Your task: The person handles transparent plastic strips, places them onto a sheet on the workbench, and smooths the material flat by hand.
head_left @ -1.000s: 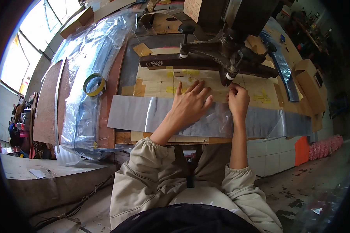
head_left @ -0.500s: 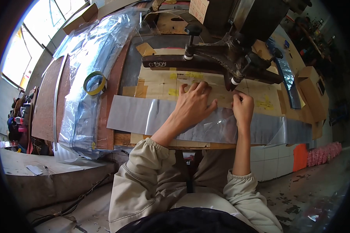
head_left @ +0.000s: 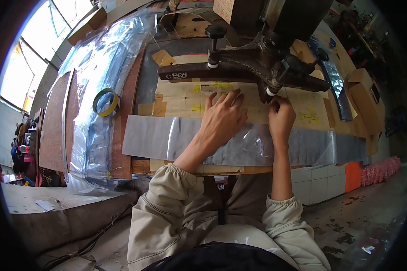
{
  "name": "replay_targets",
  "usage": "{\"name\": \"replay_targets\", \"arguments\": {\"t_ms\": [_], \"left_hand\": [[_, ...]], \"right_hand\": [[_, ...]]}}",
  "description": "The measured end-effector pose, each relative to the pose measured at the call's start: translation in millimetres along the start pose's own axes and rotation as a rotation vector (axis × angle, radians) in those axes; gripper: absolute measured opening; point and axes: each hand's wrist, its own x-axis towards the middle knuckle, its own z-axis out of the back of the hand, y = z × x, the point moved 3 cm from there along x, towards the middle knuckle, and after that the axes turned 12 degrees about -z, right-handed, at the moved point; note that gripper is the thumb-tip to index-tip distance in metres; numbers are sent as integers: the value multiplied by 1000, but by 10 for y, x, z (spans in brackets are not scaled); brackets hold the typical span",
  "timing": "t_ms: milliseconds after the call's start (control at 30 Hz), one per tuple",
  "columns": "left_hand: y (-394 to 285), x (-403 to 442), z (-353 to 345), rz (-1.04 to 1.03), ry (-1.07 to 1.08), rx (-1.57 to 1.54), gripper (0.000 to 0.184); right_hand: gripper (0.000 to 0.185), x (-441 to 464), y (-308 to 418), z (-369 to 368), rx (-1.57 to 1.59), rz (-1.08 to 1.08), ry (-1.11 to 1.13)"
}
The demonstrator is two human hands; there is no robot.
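A long strip of clear plastic film (head_left: 153,135) lies across the front of a wooden board (head_left: 172,95) marked with yellow tape. My left hand (head_left: 222,115) rests palm down over the film and board, its fingers spread and slightly bent. To its right, my right hand (head_left: 281,118) is closed in a pinch beside the press. What its fingertips hold, if anything, is hidden. Just beyond both hands, a dark metal press bar (head_left: 190,72) with black knobs sits above the board. My right fingertips are close to the tip of its bracket.
A roll of tape (head_left: 106,103) stands on a pile of clear plastic sheets (head_left: 92,131) at the left. Cardboard boxes (head_left: 364,101) are at the right, with another strip of plastic (head_left: 339,90) alongside. Pink bundles (head_left: 380,173) lie beyond the table's right front.
The camera view has shifted and tilted slightly. My hands keep almost the same places on the board, with the right fingers a little more curled.
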Motion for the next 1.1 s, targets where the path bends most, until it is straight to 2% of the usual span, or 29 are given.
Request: {"name": "replay_targets", "arguments": {"t_ms": [67, 167, 267, 367, 500, 567, 667, 767, 1100], "left_hand": [[-49, 21, 111, 18, 117, -111, 40], [-125, -42, 169, -15, 86, -36, 42], [-171, -80, 146, -24, 84, 27, 41], [-178, -81, 134, -42, 94, 35, 45], [-158, -62, 142, -56, 126, -35, 48], [-161, -58, 137, -63, 150, -33, 49], [-190, -65, 106, -102, 175, 35, 53], [-254, -44, 109, -97, 199, 69, 55], [-228, -32, 65, -73, 203, 118, 57]], "right_hand": [[11, -10, 11, 5, -35, 46, -36], [12, -20, 23, -10, -145, 178, -81], [15, 5, 50, 109, -80, 106, 74], [24, -74, 328, 444, -101, -93, 353], [38, -360, 471, 506, -1, 65, 367], [46, -468, 380, 416, -165, 213, 315], [55, -539, 180, 342, -302, 247, 310], [57, -485, 118, 338, -391, 298, 296], [65, -359, 51, 217, -416, 271, 400]]}}
